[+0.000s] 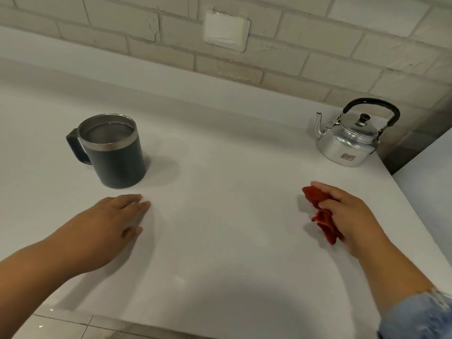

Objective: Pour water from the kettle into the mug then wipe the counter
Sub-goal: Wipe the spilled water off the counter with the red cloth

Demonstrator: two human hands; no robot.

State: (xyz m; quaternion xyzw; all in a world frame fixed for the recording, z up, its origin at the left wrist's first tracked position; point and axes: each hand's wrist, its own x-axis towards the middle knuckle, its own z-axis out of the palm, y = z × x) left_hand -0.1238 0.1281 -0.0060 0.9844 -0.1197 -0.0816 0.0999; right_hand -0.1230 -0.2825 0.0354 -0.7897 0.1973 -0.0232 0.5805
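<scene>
While a pale brick wall (318, 59) backs the white table (220, 167), the right hand (352, 214) clutches a crumpled red cloth (320, 211) at lower right below the shiny metal kettle (348, 140); the left hand (107, 223) lies flat, fingers spread, just below the dark steel-rimmed mug (112, 150).

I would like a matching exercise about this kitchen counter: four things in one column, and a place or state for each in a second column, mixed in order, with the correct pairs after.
Things:
1. mug
2. kettle
3. red cloth
4. left hand

Places or states:
A. bunched in the right hand
B. open, palm down, just in front of the mug
C. upright at the back right, near the brick wall
D. stands on the left of the counter, handle pointing left

Pairs: 1-D, 2-C, 3-A, 4-B
</scene>
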